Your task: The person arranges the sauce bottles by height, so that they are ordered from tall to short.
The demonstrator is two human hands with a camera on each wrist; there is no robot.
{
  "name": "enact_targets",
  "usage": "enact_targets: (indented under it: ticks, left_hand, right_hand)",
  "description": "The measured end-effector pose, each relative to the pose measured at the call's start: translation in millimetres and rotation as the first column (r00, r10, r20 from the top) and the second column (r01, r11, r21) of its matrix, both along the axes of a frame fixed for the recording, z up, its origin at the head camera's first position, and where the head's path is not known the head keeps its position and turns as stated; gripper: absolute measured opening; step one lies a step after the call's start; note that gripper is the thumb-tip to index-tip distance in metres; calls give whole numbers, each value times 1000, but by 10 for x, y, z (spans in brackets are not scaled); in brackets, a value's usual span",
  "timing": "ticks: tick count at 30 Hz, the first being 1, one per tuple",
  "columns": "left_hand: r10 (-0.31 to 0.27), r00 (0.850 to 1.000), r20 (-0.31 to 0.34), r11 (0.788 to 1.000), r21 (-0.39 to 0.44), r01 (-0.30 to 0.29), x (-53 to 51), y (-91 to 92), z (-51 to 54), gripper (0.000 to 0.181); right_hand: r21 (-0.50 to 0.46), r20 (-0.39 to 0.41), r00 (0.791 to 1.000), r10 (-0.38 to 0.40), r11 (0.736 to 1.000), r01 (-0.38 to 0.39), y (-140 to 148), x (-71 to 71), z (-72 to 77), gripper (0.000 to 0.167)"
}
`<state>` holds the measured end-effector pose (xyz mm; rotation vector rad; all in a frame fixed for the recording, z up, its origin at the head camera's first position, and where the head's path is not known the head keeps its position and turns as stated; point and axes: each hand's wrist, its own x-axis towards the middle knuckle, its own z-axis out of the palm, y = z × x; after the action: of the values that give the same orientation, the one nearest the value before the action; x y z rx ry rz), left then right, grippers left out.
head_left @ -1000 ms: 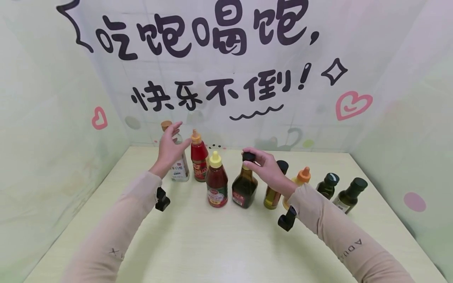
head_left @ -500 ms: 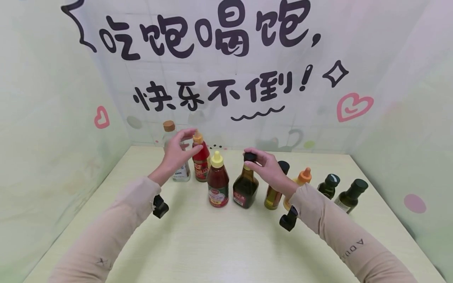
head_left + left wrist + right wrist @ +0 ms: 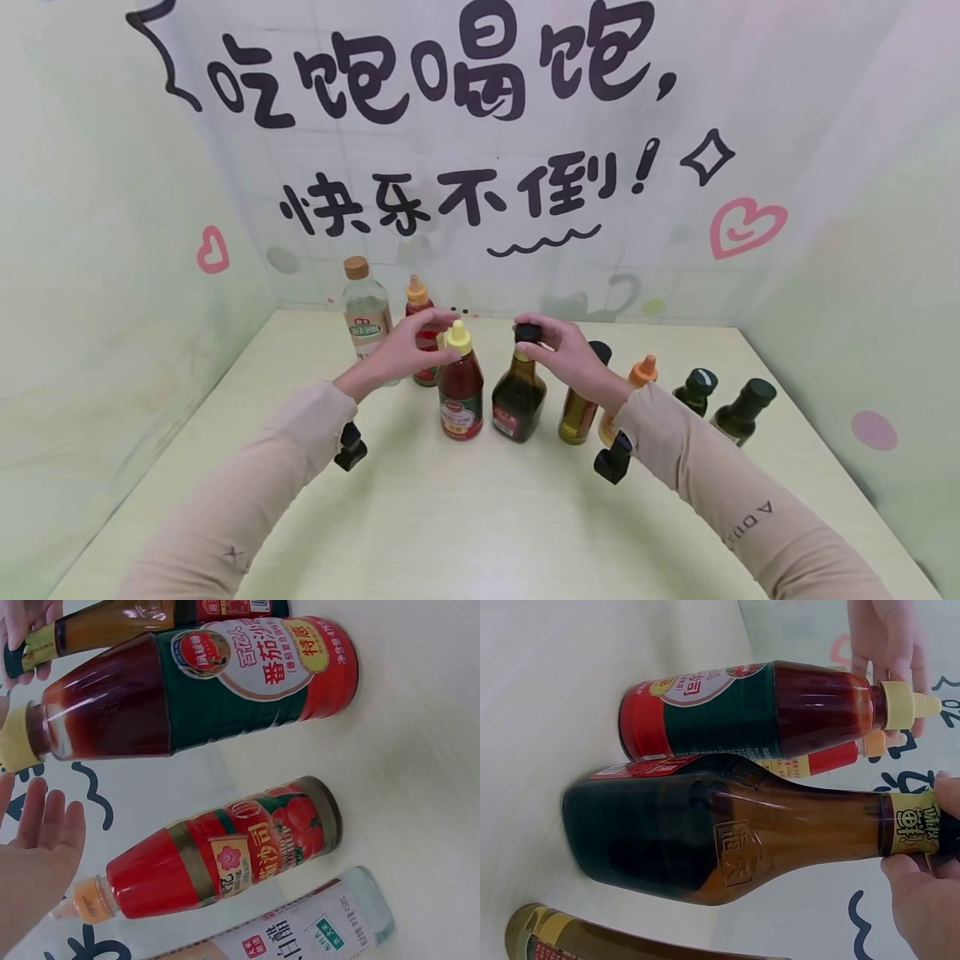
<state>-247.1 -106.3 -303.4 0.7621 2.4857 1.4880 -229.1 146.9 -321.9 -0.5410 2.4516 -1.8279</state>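
Note:
In the head view my left hand [image 3: 401, 350] is at the yellow cap [image 3: 458, 337] of an upright ketchup bottle [image 3: 461, 390], thumb in front and fingers behind. Its fingers [image 3: 52, 817] look straight in the left wrist view; contact with the cap is unclear. My right hand [image 3: 573, 358] grips the black cap [image 3: 528, 332] and neck of a soy sauce bottle [image 3: 727, 825], which stands upright on the table. Behind the left hand, partly hidden, is a smaller ketchup bottle [image 3: 217, 851] with an orange tip. A clear white vinegar bottle [image 3: 366, 312] stands at far left.
Right of the soy sauce stand a black-capped oil bottle [image 3: 577, 417], an orange-tipped squeeze bottle [image 3: 643, 372] partly behind the right forearm, and two dark green bottles [image 3: 693, 392]. A printed backdrop [image 3: 480, 275] rises behind the table [image 3: 465, 517].
My left hand has moved right, from the white vinegar bottle past the orange-tipped ketchup to the yellow-capped ketchup bottle. The right hand stays on the soy sauce bottle.

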Motion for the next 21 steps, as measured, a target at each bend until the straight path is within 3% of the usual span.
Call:
enact_targets:
  ticks: [4,13,21]
  left_hand:
    - [-17,1000,6,1000,-26,17,-94,19,-139,54]
    - [-13,999,45,999,-51,15,-107,75,-187,53]
    - [50,995,89,997,-57,-45,-122,85,-247,51]
  right_hand:
    - [20,12,1000,-1,1000,0,-4,18,38,36]
    - [61,17,1000,-3,998,2,-7,29,87,37]
    - [95,19,1000,13,995,-15,-2,20,123,36]
